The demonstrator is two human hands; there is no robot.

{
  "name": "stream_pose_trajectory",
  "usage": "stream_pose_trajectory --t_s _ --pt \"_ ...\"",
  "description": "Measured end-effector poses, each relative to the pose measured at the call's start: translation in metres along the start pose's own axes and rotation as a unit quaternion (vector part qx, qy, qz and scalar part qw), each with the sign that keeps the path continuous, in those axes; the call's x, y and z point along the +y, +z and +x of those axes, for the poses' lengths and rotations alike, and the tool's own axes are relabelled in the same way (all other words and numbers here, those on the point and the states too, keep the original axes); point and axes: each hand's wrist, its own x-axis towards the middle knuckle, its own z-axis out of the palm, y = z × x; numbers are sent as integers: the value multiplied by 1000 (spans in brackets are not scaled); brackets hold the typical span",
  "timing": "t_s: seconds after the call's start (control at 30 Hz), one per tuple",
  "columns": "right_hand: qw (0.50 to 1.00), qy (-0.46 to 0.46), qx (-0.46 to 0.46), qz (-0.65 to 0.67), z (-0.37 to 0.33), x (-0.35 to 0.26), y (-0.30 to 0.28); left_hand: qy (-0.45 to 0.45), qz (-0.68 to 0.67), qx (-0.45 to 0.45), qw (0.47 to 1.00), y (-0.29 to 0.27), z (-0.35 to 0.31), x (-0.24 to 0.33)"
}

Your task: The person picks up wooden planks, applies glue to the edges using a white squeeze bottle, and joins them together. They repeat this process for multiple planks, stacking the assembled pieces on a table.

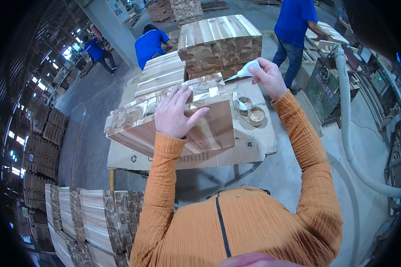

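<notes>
The left hand [176,113] lies on the upright wooden panels [211,129], its fingers reaching over their upper edges and its thumb spread wide to the right against the near face; it grasps nothing. The right hand [270,79] has its fingers closed around a small white squeeze bottle [248,69], held tilted with its thin nozzle pointing down and left at the panels' far right end. Whether the tip touches the wood, I cannot tell.

The panels stand on edge along the near side of a cardboard-covered worktop [268,135]. Near the worktop's right edge, two round containers [256,116] sit side by side. The farther one has a white object [242,105] in it; the nearer one shows something brownish inside, too small to identify. Toward the worktop's far edge rises a stack of wooden boards [220,33].
</notes>
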Motion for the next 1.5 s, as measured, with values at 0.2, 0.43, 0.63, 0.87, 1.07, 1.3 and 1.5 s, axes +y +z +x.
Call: stream_pose_trajectory --t_s 0.2,0.43,0.63,0.87,1.07,1.3,1.5 --pt "999 -19 -14 -35 4 -6 -1 6 2 5 1000 1 0 -2" --pt "996 -40 -27 -75 11 -11 -2 2 -2 7 1000 3 1 -2" --pt "985 -42 -57 -158 20 -25 -2 5 1 7 1000 4 2 -3" --pt "978 8 -127 -166 36 -36 -4 0 -5 7 1000 4 2 -2" --pt "974 21 -158 -163 48 -40 -4 -4 -1 2 1000 4 1 -2" --pt "985 25 -120 -125 43 -30 -5 -4 -10 7 1000 4 1 -2" --pt "993 7 -95 -68 33 -22 -8 0 -4 15 1000 5 0 -3"
